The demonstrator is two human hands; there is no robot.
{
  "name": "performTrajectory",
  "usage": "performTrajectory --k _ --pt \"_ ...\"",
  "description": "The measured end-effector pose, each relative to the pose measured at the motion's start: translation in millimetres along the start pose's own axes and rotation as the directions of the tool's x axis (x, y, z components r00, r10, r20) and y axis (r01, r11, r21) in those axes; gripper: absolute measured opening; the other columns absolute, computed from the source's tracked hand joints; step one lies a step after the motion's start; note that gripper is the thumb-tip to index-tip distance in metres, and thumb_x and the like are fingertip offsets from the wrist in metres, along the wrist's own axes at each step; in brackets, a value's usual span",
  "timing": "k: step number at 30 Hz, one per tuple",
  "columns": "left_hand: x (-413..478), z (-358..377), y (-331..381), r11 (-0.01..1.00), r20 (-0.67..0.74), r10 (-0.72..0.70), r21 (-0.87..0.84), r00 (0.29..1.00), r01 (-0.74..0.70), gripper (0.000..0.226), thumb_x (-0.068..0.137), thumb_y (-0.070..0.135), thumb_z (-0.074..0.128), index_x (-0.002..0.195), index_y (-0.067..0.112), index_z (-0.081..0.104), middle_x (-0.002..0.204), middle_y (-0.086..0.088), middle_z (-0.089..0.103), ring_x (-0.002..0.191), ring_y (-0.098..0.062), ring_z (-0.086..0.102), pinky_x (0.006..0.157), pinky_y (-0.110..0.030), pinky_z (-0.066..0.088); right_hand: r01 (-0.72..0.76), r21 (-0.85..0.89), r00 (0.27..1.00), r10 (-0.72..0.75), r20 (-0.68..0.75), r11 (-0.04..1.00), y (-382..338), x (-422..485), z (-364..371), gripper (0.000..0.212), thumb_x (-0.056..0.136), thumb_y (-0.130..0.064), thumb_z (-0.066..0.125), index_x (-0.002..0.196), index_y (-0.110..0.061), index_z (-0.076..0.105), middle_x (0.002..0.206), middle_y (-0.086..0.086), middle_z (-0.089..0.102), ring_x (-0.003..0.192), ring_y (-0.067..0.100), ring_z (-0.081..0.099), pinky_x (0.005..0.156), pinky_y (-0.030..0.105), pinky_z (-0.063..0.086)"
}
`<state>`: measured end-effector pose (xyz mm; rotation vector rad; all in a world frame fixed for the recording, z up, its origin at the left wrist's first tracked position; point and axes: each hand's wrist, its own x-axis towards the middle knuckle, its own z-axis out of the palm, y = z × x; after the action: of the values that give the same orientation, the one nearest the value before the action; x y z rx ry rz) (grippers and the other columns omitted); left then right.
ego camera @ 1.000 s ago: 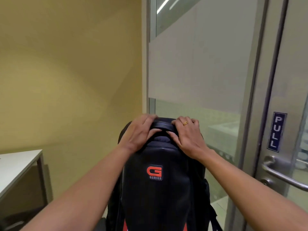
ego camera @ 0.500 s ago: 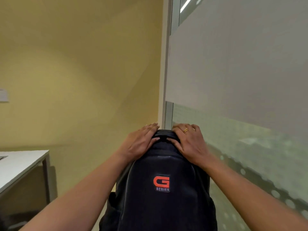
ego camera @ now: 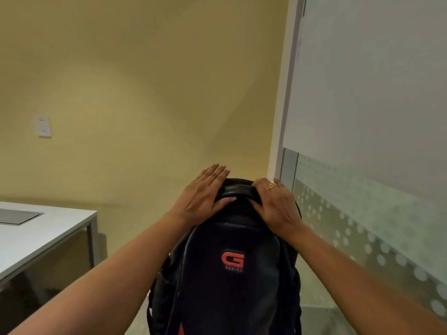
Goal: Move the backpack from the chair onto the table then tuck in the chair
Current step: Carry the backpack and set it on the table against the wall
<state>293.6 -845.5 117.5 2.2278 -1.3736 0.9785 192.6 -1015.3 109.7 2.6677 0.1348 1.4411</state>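
A black backpack [ego camera: 229, 281] with a red G logo hangs upright in front of me, held up in the air. My right hand [ego camera: 275, 206] is closed around its top handle [ego camera: 235, 189], a gold ring on one finger. My left hand [ego camera: 205, 192] rests on the top left of the bag, fingers stretched out flat, thumb under the handle. The white table [ego camera: 48, 235] stands at the lower left, apart from the bag. No chair is in view.
A yellow wall fills the background, with a white switch plate [ego camera: 43, 126] on it. A frosted glass partition [ego camera: 362, 165] with a dotted pattern runs along the right, close to the bag. A grey inset panel [ego camera: 17, 216] sits in the tabletop.
My view has swung left: the door with the PULL sign has left the frame and more of the table shows. The bag has come along, and my left fingers have straightened out.
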Motion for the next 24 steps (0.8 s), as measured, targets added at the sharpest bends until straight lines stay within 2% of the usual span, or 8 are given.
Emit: performTrajectory --k 4,6,8,10,12,16,19,24 --pt "29 51 -49 0.999 0.137 -0.04 0.017 0.99 0.038 0.069 0.092 0.048 0.039 0.146 0.011 0.017 0.155 -0.009 0.019 0.144 -0.018 0.012 0.113 -0.02 -0.001 0.08 0.003 0.997 -0.08 0.011 0.997 28 32 73 0.024 0.084 -0.024 0.063 0.09 -0.001 0.059 0.083 0.017 0.068 0.068 0.031 0.065 0.086 0.059 0.046" --pt "42 74 -76 0.997 0.173 -0.081 0.012 0.982 0.08 0.064 0.093 0.045 0.039 0.144 0.011 0.022 0.152 -0.009 0.029 0.141 -0.018 0.023 0.113 -0.021 0.011 0.132 0.001 0.991 -0.132 0.037 0.991 42 51 109 0.029 0.087 -0.029 0.054 0.092 -0.001 0.06 0.086 0.015 0.069 0.071 0.029 0.067 0.088 0.06 0.045" --pt "54 92 -100 0.993 0.182 -0.121 0.017 0.976 0.12 0.059 0.094 0.043 0.039 0.142 0.01 0.028 0.147 -0.008 0.039 0.135 -0.018 0.035 0.108 -0.023 0.024 0.163 0.011 0.983 -0.163 0.086 0.987 51 71 141 0.038 0.088 -0.033 0.044 0.102 -0.002 0.061 0.1 0.015 0.069 0.087 0.029 0.068 0.091 0.062 0.041" --pt "67 107 -123 0.988 0.156 -0.152 0.046 0.976 0.147 0.057 0.094 0.041 0.039 0.141 0.01 0.031 0.145 -0.008 0.043 0.132 -0.019 0.04 0.105 -0.024 0.029 0.175 0.005 0.976 -0.174 0.131 0.985 59 92 170 0.048 0.089 -0.037 0.036 0.114 -0.003 0.06 0.117 0.016 0.065 0.101 0.033 0.064 0.09 0.062 0.042" --pt "79 120 -144 0.983 0.139 -0.174 0.077 0.975 0.165 0.056 0.094 0.041 0.038 0.14 0.009 0.033 0.143 -0.008 0.044 0.13 -0.019 0.042 0.104 -0.026 0.031 0.186 0.016 0.971 -0.187 0.148 0.982 67 111 197 0.054 0.087 -0.039 0.033 0.117 -0.003 0.06 0.121 0.017 0.062 0.103 0.036 0.063 0.085 0.058 0.047" --pt "95 143 -188 0.971 0.141 -0.205 0.155 0.969 0.183 0.055 0.094 0.043 0.037 0.137 0.008 0.036 0.14 -0.009 0.047 0.128 -0.02 0.044 0.103 -0.027 0.033 0.21 0.073 0.965 -0.218 0.148 0.975 76 142 254 0.054 0.087 -0.041 0.033 0.112 -0.003 0.063 0.116 0.015 0.065 0.102 0.036 0.063 0.087 0.057 0.046" --pt "101 159 -227 0.954 0.15 -0.243 0.218 0.958 0.207 0.053 0.094 0.042 0.037 0.135 0.008 0.039 0.138 -0.009 0.05 0.126 -0.022 0.046 0.101 -0.03 0.036 0.253 0.114 0.961 -0.263 0.086 0.961 75 166 304 0.047 0.087 -0.039 0.044 0.107 -0.002 0.065 0.11 0.013 0.069 0.098 0.033 0.066 0.088 0.061 0.043" --pt "105 175 -294 0.895 0.131 -0.355 0.335 0.926 0.295 0.051 0.094 0.042 0.038 0.131 0.007 0.043 0.136 -0.01 0.052 0.127 -0.022 0.046 0.101 -0.03 0.034 0.34 0.214 0.936 -0.351 0.017 0.916 61 214 386 0.046 0.086 -0.039 0.042 0.104 -0.005 0.066 0.103 0.01 0.072 0.094 0.03 0.068 0.085 0.06 0.046"
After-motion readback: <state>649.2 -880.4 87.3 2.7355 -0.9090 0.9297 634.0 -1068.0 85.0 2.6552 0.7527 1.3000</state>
